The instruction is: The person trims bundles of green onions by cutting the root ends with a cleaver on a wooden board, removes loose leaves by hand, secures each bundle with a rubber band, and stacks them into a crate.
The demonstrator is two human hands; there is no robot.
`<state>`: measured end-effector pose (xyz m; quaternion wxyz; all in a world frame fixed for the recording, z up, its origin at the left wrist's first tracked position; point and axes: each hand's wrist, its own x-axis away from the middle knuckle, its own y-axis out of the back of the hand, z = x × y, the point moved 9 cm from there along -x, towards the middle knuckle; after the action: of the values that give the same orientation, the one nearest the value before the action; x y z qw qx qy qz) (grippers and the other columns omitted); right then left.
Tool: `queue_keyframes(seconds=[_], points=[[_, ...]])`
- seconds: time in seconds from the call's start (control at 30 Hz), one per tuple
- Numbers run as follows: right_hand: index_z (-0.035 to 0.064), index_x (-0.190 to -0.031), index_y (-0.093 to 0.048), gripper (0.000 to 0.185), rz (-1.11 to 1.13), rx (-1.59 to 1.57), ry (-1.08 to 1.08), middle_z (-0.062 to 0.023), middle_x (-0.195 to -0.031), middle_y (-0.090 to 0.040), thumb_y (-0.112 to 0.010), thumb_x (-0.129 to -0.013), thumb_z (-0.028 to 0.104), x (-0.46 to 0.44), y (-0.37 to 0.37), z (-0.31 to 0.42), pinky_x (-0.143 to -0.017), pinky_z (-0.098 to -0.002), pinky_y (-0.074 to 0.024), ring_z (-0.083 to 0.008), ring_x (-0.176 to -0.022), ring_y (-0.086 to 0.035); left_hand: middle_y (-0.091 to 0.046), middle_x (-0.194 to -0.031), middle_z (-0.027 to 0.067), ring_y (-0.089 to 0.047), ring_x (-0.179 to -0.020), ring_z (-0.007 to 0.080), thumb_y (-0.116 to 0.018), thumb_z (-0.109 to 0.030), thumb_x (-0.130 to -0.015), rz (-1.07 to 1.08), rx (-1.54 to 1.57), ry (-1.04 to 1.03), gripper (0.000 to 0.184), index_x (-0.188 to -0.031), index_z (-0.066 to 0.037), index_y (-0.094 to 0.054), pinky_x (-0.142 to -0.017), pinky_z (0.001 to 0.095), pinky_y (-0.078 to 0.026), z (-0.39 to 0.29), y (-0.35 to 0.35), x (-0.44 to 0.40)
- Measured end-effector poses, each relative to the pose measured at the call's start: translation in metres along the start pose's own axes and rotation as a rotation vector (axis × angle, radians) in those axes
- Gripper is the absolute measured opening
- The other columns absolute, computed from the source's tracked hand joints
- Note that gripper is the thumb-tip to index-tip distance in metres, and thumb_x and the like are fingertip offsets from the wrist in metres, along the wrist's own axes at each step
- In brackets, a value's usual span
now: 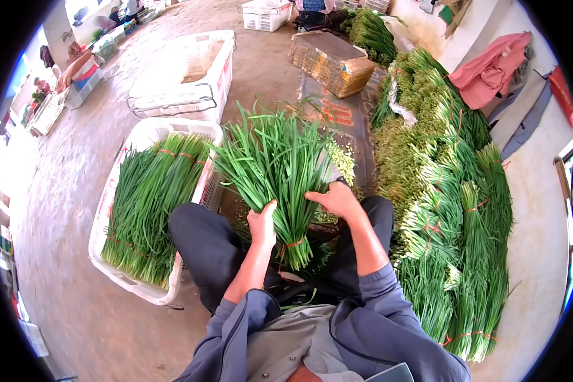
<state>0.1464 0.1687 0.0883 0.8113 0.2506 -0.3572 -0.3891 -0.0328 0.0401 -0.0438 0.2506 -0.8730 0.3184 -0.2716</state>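
Note:
A bunch of garlic chives (277,159) stands between my knees, its long leaves fanned out away from me. A red tie (293,244) circles the stems near the lower end. My left hand (262,224) is closed around the left side of the bunch, thumb pointing up. On the other side, my right hand (337,198) is closed, with its thumb stretched against the leaves. A small dark thing shows at its far fingers, too hidden to name. Left of my knee, a white plastic crate (102,235) holds several tied chive bunches (159,197).
A long pile of chives (436,210) lies along the right wall. Ahead stand a white crate (219,76) with metal handles and a taped box (331,60). Pale trimmings (342,162) litter the mat. A pink jacket (493,70) hangs at the right. People sit far left.

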Motion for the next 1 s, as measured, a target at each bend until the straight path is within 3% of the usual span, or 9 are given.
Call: queue_keyframes(seconds=[0.03, 0.17, 0.23, 0.27, 0.4, 0.5, 0.6, 0.73, 1.0], points=[[0.0054, -0.107, -0.076, 0.047, -0.033, 0.156, 0.051, -0.0207, -0.097, -0.075, -0.079, -0.080, 0.044, -0.007, 0.006, 0.002, -0.087, -0.0415, -0.0560, -0.0331, -0.098, -0.073, -0.071, -0.114, 0.0068, -0.067, -0.100, 0.0189, -0.070, 0.001, -0.087, -0.006, -0.048, -0.028, 0.031, -0.118, 0.001, -0.068, -0.092, 0.0346, -0.051, -0.002, 0.001, 0.000], [0.0024, -0.103, -0.075, 0.033, -0.156, -0.023, 0.145, -0.0149, -0.083, -0.074, -0.073, -0.089, 0.032, -0.001, 0.032, 0.032, -0.071, -0.0392, -0.0578, -0.0262, -0.075, -0.075, -0.071, -0.114, 0.0053, -0.066, -0.101, 0.0178, -0.071, 0.000, -0.087, 0.029, -0.089, -0.068, 0.031, -0.117, 0.000, -0.068, -0.093, 0.0339, -0.049, -0.002, -0.001, 0.000], [-0.0040, -0.098, -0.073, 0.021, -0.273, -0.383, 0.469, -0.0088, -0.076, -0.073, -0.069, -0.095, 0.016, 0.014, 0.041, 0.077, -0.059, -0.0266, -0.0556, -0.0130, -0.060, -0.068, -0.071, -0.108, 0.0033, -0.066, -0.094, 0.0140, -0.071, 0.001, -0.088, 0.040, -0.049, -0.090, 0.026, -0.114, 0.000, -0.069, -0.087, 0.0296, -0.051, -0.002, -0.004, 0.002], [-0.0036, -0.107, -0.073, 0.020, -0.211, -0.310, 0.469, -0.0108, -0.085, -0.075, -0.066, -0.096, 0.013, 0.009, 0.033, 0.083, -0.060, -0.0271, -0.0568, -0.0137, -0.065, -0.070, -0.071, -0.108, 0.0033, -0.066, -0.094, 0.0140, -0.071, 0.001, -0.088, 0.045, -0.052, -0.090, 0.026, -0.114, 0.000, -0.069, -0.087, 0.0296, -0.051, -0.002, -0.005, 0.003], [-0.0021, -0.109, -0.073, 0.022, -0.067, -0.247, 0.440, -0.0112, -0.084, -0.076, -0.063, -0.097, 0.014, -0.004, 0.004, 0.087, -0.062, -0.0302, -0.0593, -0.0159, -0.065, -0.072, -0.071, -0.106, 0.0026, -0.065, -0.091, 0.0131, -0.072, 0.000, -0.087, 0.040, -0.118, -0.098, 0.026, -0.113, 0.000, -0.069, -0.085, 0.0289, -0.051, -0.002, -0.003, 0.006], [-0.0015, -0.100, -0.073, 0.022, -0.194, 0.087, 0.436, -0.0178, -0.079, -0.073, -0.061, -0.096, 0.017, -0.015, 0.006, 0.082, -0.065, -0.0374, -0.0589, -0.0247, -0.066, -0.074, -0.071, -0.105, 0.0022, -0.065, -0.090, 0.0127, -0.073, -0.001, -0.087, 0.037, -0.137, -0.109, 0.025, -0.112, 0.000, -0.069, -0.084, 0.0286, -0.050, -0.006, -0.004, 0.006], [-0.0007, -0.099, -0.073, 0.022, -0.279, -0.176, 0.330, -0.0172, -0.077, -0.073, -0.062, -0.097, 0.018, -0.022, 0.013, 0.063, -0.066, -0.0380, -0.0589, -0.0243, -0.064, -0.073, -0.071, -0.104, 0.0021, -0.065, -0.089, 0.0126, -0.073, -0.002, -0.088, 0.035, -0.151, -0.112, 0.024, -0.111, 0.000, -0.070, -0.084, 0.0285, -0.050, -0.007, -0.005, 0.010], [-0.0001, -0.106, -0.072, 0.025, -0.349, -0.183, 0.419, -0.0175, -0.076, -0.073, -0.070, -0.093, 0.020, -0.025, 0.023, 0.072, -0.066, -0.0379, -0.0590, -0.0234, -0.061, -0.073, -0.072, -0.105, 0.0022, -0.065, -0.089, 0.0126, -0.073, -0.002, -0.087, 0.034, -0.155, -0.113, 0.024, -0.111, 0.000, -0.070, -0.083, 0.0286, -0.051, -0.006, -0.009, 0.011], [0.0100, -0.106, -0.071, 0.024, -0.470, 0.024, 0.542, -0.0164, -0.088, -0.073, -0.075, -0.087, 0.024, -0.021, 0.028, 0.085, -0.075, -0.0455, -0.0575, -0.0367, -0.086, -0.071, -0.072, -0.103, 0.0019, -0.065, -0.087, 0.0126, -0.074, -0.002, -0.087, 0.055, -0.158, -0.102, 0.024, -0.110, 0.000, -0.070, -0.082, 0.0286, -0.051, -0.001, -0.006, 0.007]])
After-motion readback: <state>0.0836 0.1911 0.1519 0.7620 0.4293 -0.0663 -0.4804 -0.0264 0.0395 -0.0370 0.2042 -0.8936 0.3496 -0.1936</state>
